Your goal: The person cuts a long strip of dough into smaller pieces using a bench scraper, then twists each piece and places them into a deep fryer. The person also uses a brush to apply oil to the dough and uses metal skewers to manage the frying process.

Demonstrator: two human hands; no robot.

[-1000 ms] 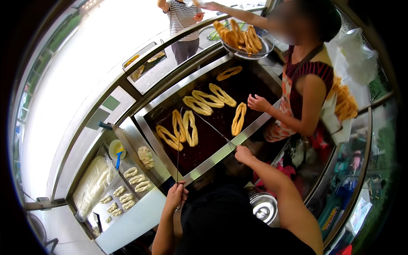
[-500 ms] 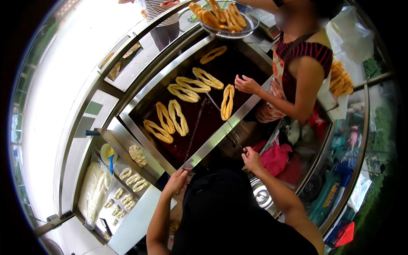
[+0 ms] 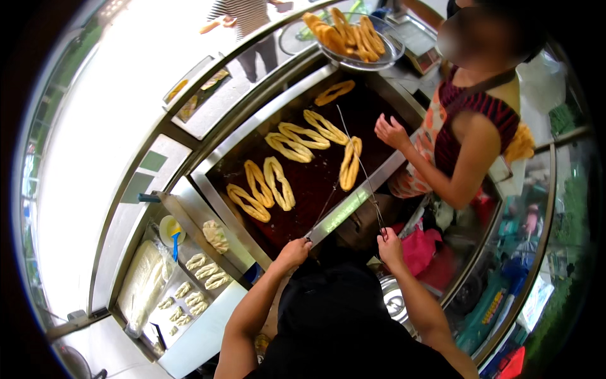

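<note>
My left hand [image 3: 294,253] is closed on a thin metal rod [image 3: 324,210], at the near steel rim of an oil vat [image 3: 218,165]. The rod reaches over the dark oil toward a golden fried dough loop [image 3: 345,179]. My right hand [image 3: 391,248] grips another long metal rod [image 3: 368,180], which slants up across the rim and past the same loop. Farther left, several paler dough loops [image 3: 278,197] float in the oil. A lone browned loop [image 3: 318,98] lies near the far corner. The left rod's tip is hard to make out.
At the right, a co-worker's hand [image 3: 392,131] hovers over the vat's edge. A wire basket [image 3: 394,58] of fried dough stands beyond the far corner. Twisted raw dough pieces [image 3: 206,271] lie on the left counter, near a bowl [image 3: 166,225] with a blue-handled utensil [image 3: 175,245].
My left hand has moved right along the rim, bringing its rod closer to the golden loop. The right rod has swung to a steeper slant. The whole view has shifted slightly.
</note>
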